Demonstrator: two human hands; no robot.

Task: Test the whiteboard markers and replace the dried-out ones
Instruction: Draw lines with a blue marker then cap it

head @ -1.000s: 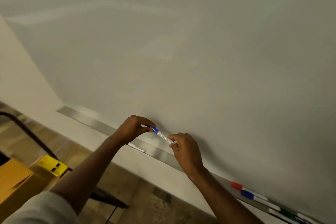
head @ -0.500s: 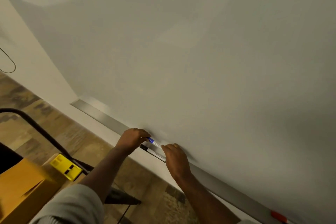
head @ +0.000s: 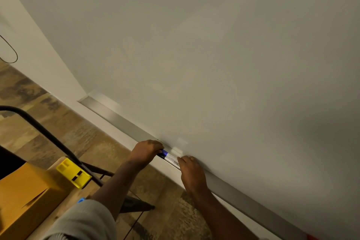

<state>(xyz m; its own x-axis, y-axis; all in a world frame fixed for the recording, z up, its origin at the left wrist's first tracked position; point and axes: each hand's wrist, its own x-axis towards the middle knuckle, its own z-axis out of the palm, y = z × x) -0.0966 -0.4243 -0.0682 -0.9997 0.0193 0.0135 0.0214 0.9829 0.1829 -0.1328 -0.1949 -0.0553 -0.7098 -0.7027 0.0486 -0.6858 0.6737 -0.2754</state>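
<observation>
Hands meet low at the whiteboard's metal tray (head: 124, 122), both on one blue-capped marker (head: 169, 157) that lies along the tray just under the whiteboard (head: 214, 54). The left hand (head: 147, 151) curls over the capped blue end, its fingers (head: 155, 145) closed down around it, while the right hand (head: 191, 171) covers the other end of the white barrel, its fingers (head: 183, 160) bent over it; whether each truly pinches the marker or only rests on it I cannot tell, since the knuckles hide the contact. A dark shape sits tight beside the blue cap, perhaps a second marker, too hidden to be sure. The board above shows no ink marks at all, so I would judge the testing has barely begun or this pen is only being set down or lifted. Far along the tray at the lower right edge a bit of red (head: 311, 237) peeks in, likely another marker waiting its turn. Down to the left sit a cardboard box (head: 25, 197) and a yellow plastic piece (head: 73, 172); no replacements are visible, so swapping looks to remain ahead
</observation>
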